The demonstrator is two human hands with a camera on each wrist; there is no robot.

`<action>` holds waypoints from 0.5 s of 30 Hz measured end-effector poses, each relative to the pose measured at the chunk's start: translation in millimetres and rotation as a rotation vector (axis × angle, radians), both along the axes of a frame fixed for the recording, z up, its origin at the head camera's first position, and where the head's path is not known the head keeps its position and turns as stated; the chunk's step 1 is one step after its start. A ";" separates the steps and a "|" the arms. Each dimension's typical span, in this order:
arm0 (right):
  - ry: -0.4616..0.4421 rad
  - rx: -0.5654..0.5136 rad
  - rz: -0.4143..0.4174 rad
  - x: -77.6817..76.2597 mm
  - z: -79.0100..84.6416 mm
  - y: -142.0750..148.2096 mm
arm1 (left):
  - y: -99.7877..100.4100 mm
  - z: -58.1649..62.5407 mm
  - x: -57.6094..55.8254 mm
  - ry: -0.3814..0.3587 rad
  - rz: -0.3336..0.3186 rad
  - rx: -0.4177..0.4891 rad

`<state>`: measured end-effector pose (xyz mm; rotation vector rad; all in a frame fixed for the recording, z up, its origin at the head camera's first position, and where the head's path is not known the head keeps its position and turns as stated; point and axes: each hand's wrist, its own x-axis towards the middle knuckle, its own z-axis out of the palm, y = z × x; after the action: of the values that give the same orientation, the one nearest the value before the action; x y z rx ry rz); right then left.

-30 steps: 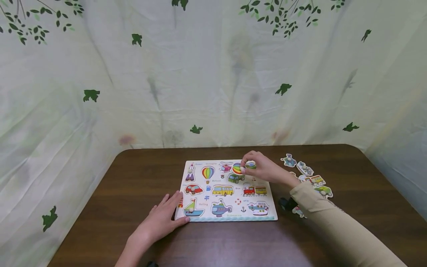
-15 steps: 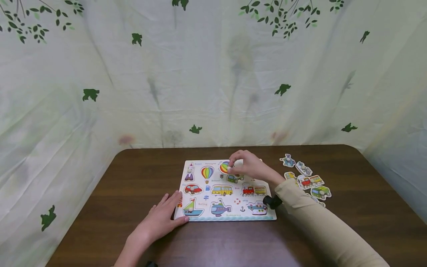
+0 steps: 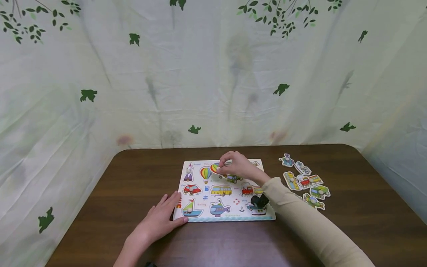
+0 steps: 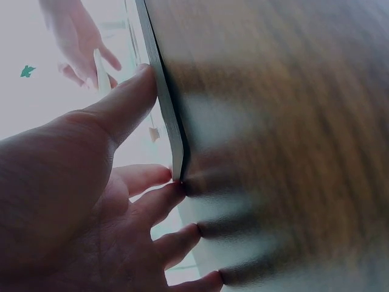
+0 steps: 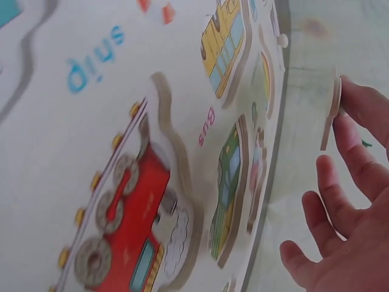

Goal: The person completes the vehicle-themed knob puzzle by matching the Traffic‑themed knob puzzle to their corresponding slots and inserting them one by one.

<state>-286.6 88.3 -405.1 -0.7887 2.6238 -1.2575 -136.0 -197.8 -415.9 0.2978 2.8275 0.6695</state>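
Six loose vehicle pieces on table, right of puzzle board.

Dark wooden table, pale leaf-printed curtain backdrop

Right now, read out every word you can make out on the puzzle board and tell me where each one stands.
"ship": blue letters on the puzzle board, right wrist view, beside the empty cutout.
"Bus": pink letters beside the yellow bus piece.
The small labels under the other pictures in the head view are too small to read.
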 end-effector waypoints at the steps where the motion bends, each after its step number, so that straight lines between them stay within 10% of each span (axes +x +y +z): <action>1: -0.002 -0.001 0.001 -0.1 0.4 -2.9 | -0.3 -0.2 0.0 0.001 0.000 0.000; 15: -0.056 0.031 -0.071 -6.7 -6.8 -32.7 | -0.9 -0.6 0.3 0.003 0.003 0.009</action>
<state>-293.3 55.6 -411.9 -0.6514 2.6408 -1.2347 -135.8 -198.7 -416.6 0.2969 2.8288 0.6837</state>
